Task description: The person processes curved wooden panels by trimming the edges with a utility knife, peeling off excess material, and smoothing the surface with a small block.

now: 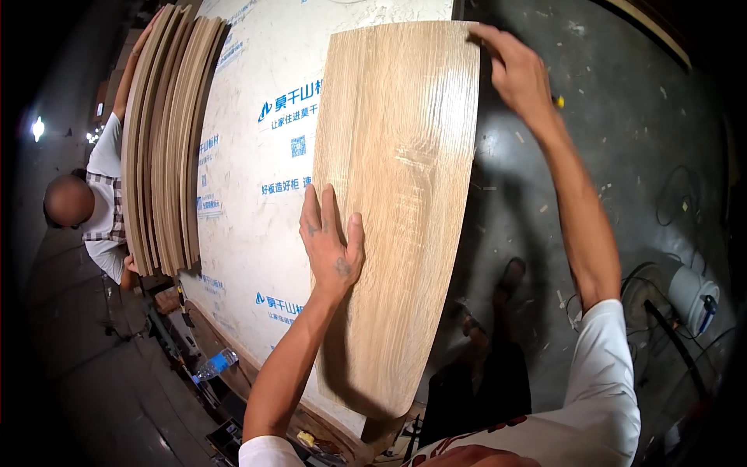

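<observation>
A long wood-grain board [393, 179] lies on the white printed sheet [241, 156], its right side along the sheet's edge. My left hand [332, 245] rests on the board's left edge with fingers stretched out and spread, the thumb flat on the wood-grain face. At the far right corner, my right hand [517, 70] has its fingertips closed on the board's edge; the fingers' undersides are hidden. Light glares off the board's upper right part.
Several wood-grain boards [167, 140] stand on edge at the left, with a co-worker's hands at both ends. A plastic bottle [215, 364] lies near the sheet's near left side. A white bucket [689, 296] and cables are on the grey floor [622, 117] to the right.
</observation>
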Motion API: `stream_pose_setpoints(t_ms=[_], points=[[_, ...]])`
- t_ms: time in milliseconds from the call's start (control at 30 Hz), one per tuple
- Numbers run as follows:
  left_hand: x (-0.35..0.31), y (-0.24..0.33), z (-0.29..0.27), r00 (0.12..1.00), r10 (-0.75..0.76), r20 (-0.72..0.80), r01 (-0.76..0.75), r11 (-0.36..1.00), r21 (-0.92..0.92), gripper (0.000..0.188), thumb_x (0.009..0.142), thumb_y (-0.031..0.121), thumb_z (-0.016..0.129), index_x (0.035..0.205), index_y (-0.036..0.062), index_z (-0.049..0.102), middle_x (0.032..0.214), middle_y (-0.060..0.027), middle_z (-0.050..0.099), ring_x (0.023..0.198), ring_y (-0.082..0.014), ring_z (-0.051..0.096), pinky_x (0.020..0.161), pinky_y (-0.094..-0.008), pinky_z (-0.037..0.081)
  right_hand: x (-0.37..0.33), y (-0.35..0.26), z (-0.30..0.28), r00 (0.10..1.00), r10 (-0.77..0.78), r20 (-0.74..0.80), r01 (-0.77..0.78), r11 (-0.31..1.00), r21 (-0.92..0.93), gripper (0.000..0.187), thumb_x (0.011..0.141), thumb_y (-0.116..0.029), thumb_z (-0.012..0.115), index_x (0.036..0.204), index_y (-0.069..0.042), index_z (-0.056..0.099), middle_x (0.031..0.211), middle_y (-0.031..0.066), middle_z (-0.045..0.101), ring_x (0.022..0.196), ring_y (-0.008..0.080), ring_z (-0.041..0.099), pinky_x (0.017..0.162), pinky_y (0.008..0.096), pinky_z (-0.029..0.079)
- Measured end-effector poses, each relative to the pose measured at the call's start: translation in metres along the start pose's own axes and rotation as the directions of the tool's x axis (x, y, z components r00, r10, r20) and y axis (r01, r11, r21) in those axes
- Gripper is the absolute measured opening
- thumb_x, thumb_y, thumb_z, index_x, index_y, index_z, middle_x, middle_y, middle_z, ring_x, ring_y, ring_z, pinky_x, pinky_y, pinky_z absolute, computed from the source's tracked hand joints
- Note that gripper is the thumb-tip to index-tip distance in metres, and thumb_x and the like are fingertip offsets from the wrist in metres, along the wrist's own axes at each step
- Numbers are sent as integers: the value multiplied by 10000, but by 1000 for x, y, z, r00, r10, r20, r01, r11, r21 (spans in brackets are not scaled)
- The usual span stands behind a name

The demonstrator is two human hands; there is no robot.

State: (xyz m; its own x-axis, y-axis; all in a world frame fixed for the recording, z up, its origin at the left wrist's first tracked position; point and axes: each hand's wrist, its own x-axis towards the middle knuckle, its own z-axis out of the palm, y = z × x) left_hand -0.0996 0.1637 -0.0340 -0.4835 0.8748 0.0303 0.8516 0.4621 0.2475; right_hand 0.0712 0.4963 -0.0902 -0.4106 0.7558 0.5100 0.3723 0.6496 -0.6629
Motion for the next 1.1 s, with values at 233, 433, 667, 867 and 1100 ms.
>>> stream_pose_setpoints(t_ms=[233, 433, 667, 867, 1100], points=[[-4, -4, 2, 1000, -8, -30, 8, 1000, -11, 597, 953, 280, 557, 1432, -34, 386, 1502, -320, 245, 1370, -451, 275, 1113, -527, 237, -11, -1, -5, 983, -121, 138, 135, 986, -96, 481, 807, 22, 483, 1202, -218, 617, 1050, 83, 671, 938, 330, 646, 781, 389, 526], [-9, -9, 5, 997, 0, -77, 0, 1000, 7, 585, 962, 310, 537, 1415, -35, 404, 1488, -339, 253, 1362, -459, 281, 1110, -521, 242, -148, -113, -46, 943, -83, 323, 71, 996, 49, 420, 697, 91, 492, 1008, -97, 704, 946, 107, 700, 865, 287, 668, 744, 377, 509], [-14, -12, 5, 992, -13, -128, 7, 999, -44, 604, 963, 366, 521, 1403, -39, 430, 1469, -347, 303, 1365, -451, 289, 1119, -508, 241, -243, -165, -64, 950, 37, 311, -133, 946, 295, 433, 769, 105, 455, 1081, -71, 698, 1073, 132, 697, 1013, 279, 665, 896, 370, 500], [-10, -2, 8, 991, 1, -134, -10, 998, -64, 618, 976, 431, 492, 1416, 1, 435, 1492, -314, 296, 1382, -443, 283, 1130, -510, 240, -61, -34, -6, 985, 105, -140, -64, 962, 267, 297, 898, 3, 537, 1165, -69, 646, 931, 90, 702, 875, 142, 642, 799, 276, 496], [-11, -13, 10, 987, 13, -160, -21, 999, -50, 621, 970, 436, 489, 1413, 2, 440, 1483, -319, 314, 1372, -455, 294, 1126, -520, 243, -115, -51, -1, 993, 112, 32, -116, 961, 252, 345, 887, 57, 522, 1190, -52, 647, 1046, 74, 711, 980, 131, 646, 858, 257, 489]])
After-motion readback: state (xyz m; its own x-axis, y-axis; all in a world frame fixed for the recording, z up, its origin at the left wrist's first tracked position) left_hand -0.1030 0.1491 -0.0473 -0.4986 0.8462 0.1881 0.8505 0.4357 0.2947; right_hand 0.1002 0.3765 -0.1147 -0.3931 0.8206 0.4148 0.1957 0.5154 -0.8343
